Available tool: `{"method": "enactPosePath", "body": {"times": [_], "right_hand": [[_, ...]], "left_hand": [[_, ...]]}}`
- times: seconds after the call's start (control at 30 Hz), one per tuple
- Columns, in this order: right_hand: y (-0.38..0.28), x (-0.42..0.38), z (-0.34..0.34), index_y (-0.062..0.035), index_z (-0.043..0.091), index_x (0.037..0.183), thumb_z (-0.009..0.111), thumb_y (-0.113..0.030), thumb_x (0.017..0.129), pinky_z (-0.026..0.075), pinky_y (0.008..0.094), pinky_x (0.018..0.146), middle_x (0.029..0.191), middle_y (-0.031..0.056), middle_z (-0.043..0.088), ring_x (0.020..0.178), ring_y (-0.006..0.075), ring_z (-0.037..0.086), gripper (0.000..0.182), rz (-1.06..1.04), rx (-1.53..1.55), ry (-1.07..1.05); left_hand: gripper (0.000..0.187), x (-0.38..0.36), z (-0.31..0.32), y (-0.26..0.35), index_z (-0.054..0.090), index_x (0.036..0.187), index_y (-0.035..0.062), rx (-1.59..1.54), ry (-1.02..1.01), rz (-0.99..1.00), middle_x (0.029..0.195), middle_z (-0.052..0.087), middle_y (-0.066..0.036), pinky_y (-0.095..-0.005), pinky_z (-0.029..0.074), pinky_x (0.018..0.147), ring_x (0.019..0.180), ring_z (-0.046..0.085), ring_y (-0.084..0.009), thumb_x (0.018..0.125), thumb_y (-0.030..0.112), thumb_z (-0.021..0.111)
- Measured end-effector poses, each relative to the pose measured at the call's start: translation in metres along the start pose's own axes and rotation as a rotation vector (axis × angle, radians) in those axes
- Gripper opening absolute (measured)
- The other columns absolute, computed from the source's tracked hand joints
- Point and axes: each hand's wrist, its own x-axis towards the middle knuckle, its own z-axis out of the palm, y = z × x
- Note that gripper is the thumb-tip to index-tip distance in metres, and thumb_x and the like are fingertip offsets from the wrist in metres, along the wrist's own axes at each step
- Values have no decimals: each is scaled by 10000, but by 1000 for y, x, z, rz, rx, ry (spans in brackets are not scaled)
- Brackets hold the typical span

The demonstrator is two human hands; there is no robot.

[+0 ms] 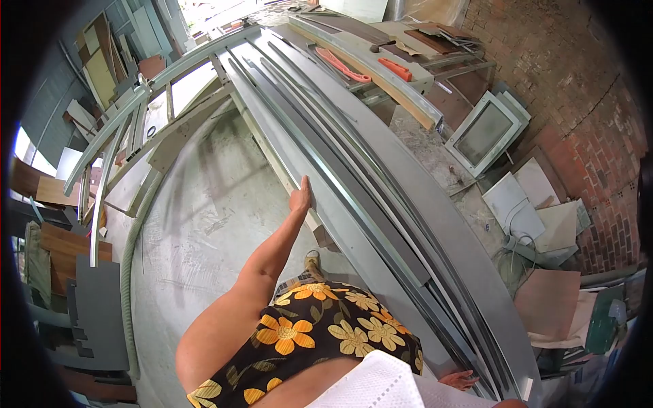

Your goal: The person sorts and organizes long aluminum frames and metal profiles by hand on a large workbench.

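A long grey worktop (435,183) runs diagonally from the top of the view to the lower right. Left of its far end stands an open metal frame (101,197). Long metal strips (357,194) lie lengthwise on the worktop, side by side, some touching. Beyond its far side, a side bench (423,84) holds a red curved piece (340,64) and a smaller orange piece (394,69). A pale frame (452,145) encloses a dark pane (483,133) near the brick wall. At lower right is a green item (604,321); whether it is a container cannot be told. The left hand (300,197) rests unclenched on the worktop's near edge, fingers extended. The right hand (459,380), partly hidden, is open beside the strips' near ends; whether it touches them is unclear.
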Motion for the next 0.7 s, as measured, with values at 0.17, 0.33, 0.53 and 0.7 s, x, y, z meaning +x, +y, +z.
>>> {"method": "enactPosePath", "body": {"times": [0.17,0.33,0.53,0.7], "right_hand": [[7,20,-20,-74,374,1361,290,-525,955,358,511,944,1287,218,441,1162,417,430,613,63,50,-87],[24,40,-32,-10,296,1406,250,-479,972,265,537,1043,1412,264,336,1293,449,317,640,90,34,-211],[55,59,-11,-4,294,1404,253,-508,962,290,535,1028,1412,278,317,1276,450,335,672,-283,253,133],[48,76,-54,5,295,1399,260,-539,950,320,533,1012,1404,291,311,1251,455,359,706,-162,186,3]], "left_hand": [[997,-19,-6,7,612,986,-153,16,-21,8,1042,586,-341,-436,421,912,1050,562,-432,770,779,331],[952,-42,-5,5,646,740,-128,-37,-38,31,691,629,-258,-429,479,744,736,651,-370,761,782,366],[916,-74,-15,10,614,603,-75,-118,-206,33,580,597,-180,-378,495,602,554,627,-285,738,804,396],[864,-99,-22,18,598,570,-54,-183,-322,-28,547,579,-153,-349,474,510,499,602,-252,734,783,460]]}}
